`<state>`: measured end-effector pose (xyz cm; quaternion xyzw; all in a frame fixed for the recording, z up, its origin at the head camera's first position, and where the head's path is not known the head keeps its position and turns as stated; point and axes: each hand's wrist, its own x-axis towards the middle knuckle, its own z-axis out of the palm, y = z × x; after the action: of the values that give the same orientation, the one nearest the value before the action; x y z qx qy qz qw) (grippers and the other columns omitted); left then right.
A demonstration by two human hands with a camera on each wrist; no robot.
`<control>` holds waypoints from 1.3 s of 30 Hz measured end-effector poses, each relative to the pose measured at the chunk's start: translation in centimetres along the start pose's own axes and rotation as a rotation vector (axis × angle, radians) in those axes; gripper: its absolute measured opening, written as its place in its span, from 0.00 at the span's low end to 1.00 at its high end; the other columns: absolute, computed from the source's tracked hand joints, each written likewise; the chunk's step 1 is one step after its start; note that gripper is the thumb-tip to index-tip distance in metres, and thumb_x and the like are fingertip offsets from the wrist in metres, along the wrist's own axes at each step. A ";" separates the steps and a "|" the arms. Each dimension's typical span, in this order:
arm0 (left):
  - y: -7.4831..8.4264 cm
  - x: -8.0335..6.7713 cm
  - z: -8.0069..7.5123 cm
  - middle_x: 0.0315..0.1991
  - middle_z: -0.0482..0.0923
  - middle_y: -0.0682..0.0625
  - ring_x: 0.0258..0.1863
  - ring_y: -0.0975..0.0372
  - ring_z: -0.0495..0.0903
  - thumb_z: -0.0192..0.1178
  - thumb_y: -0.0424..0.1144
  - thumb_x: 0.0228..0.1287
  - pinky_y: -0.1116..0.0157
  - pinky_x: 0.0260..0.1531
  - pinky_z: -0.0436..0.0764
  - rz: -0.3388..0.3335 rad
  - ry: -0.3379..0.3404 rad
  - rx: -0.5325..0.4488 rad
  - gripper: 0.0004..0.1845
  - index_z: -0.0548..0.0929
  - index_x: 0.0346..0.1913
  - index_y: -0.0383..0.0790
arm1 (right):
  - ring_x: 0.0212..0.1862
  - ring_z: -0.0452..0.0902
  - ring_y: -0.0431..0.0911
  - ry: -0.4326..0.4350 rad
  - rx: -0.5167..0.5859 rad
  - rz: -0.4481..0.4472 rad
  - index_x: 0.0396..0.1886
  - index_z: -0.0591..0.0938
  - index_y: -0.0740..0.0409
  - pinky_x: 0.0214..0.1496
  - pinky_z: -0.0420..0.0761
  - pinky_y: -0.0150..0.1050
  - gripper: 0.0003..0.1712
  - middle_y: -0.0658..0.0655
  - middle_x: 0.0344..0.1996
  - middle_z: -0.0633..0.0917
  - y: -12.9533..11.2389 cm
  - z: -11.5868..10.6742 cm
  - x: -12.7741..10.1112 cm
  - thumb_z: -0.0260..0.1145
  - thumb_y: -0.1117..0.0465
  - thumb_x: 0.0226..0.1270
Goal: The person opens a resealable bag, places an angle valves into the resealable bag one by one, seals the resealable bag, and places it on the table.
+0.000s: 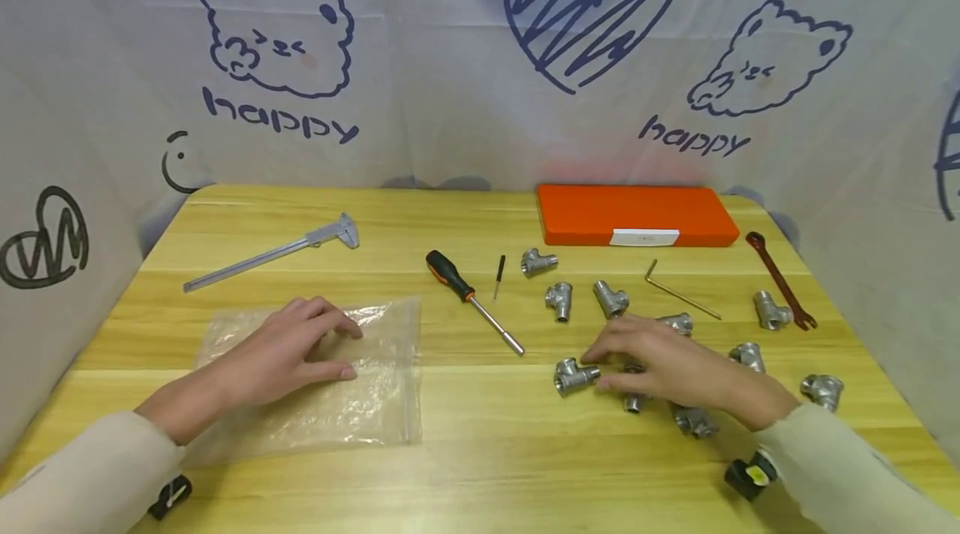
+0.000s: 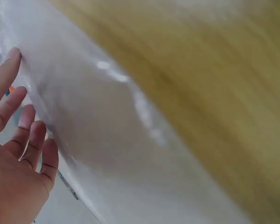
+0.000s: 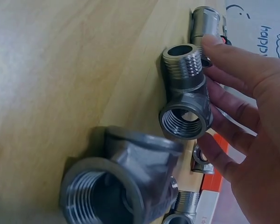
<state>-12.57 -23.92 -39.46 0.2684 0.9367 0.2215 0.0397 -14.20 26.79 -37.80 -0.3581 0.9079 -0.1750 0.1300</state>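
My left hand (image 1: 300, 342) rests flat on a clear plastic bag (image 1: 337, 409) lying on the wooden table (image 1: 480, 467); its fingers (image 2: 23, 130) are nearly straight against the film (image 2: 112, 126). My right hand (image 1: 652, 363) hovers over a scatter of metal tee pipe fittings. Its fingertips touch one tee fitting (image 1: 573, 376) that lies on the table. In the right wrist view that fitting (image 3: 184, 98) rests against the straight fingers (image 3: 233, 98), all on one side of it. Another fitting (image 3: 121, 182) lies close to the camera.
Several more fittings (image 1: 611, 298) lie around the right hand. A screwdriver (image 1: 472, 301) and a small driver (image 1: 498, 276) sit mid-table, a caliper (image 1: 277, 251) at back left. An orange case (image 1: 633, 215), a hex key (image 1: 678, 288) and a red wrench (image 1: 780, 280) are at back right.
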 end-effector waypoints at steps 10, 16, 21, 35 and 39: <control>0.7 0.3 0.3 0.39 0.82 0.70 0.45 0.65 0.74 0.71 0.47 0.74 0.57 0.49 0.69 0.010 0.002 -0.050 0.02 0.88 0.42 0.58 | 0.51 0.82 0.35 -0.013 -0.002 -0.042 0.53 0.90 0.39 0.60 0.85 0.52 0.12 0.36 0.49 0.87 -0.1 -0.1 0.5 0.67 0.42 0.82; 1.8 -0.2 -0.3 0.41 0.85 0.66 0.47 0.63 0.79 0.73 0.40 0.73 0.52 0.53 0.78 -0.078 0.064 -0.073 0.06 0.88 0.43 0.57 | 0.50 0.82 0.38 0.009 0.018 -0.059 0.55 0.87 0.44 0.54 0.87 0.45 0.12 0.41 0.50 0.87 -0.7 -0.9 1.0 0.65 0.46 0.84; 2.4 -0.3 -0.8 0.41 0.86 0.63 0.47 0.63 0.80 0.72 0.37 0.74 0.57 0.49 0.84 -0.121 0.089 -0.093 0.05 0.88 0.43 0.54 | 0.50 0.82 0.37 0.047 0.049 -0.038 0.56 0.87 0.45 0.52 0.87 0.42 0.10 0.41 0.49 0.88 -1.9 -1.6 2.3 0.65 0.50 0.86; 2.5 -0.7 -0.5 0.42 0.87 0.65 0.46 0.66 0.83 0.72 0.41 0.75 0.56 0.49 0.85 -0.125 0.067 -0.087 0.04 0.89 0.44 0.56 | 0.38 0.79 0.34 0.027 0.261 -0.098 0.53 0.86 0.56 0.42 0.84 0.31 0.10 0.46 0.38 0.88 -9.6 1.8 10.7 0.70 0.56 0.81; 2.6 -0.8 -0.5 0.42 0.87 0.65 0.46 0.66 0.83 0.72 0.40 0.74 0.56 0.50 0.85 -0.129 0.067 -0.092 0.04 0.89 0.44 0.56 | 0.38 0.79 0.34 0.026 0.322 -0.061 0.52 0.86 0.57 0.43 0.83 0.31 0.10 0.46 0.37 0.87 -11.3 3.5 12.4 0.70 0.56 0.82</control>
<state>-10.70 -22.55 -37.94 0.1976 0.9416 0.2704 0.0347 -14.86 9.66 -37.67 -0.3576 0.8585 -0.3268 0.1684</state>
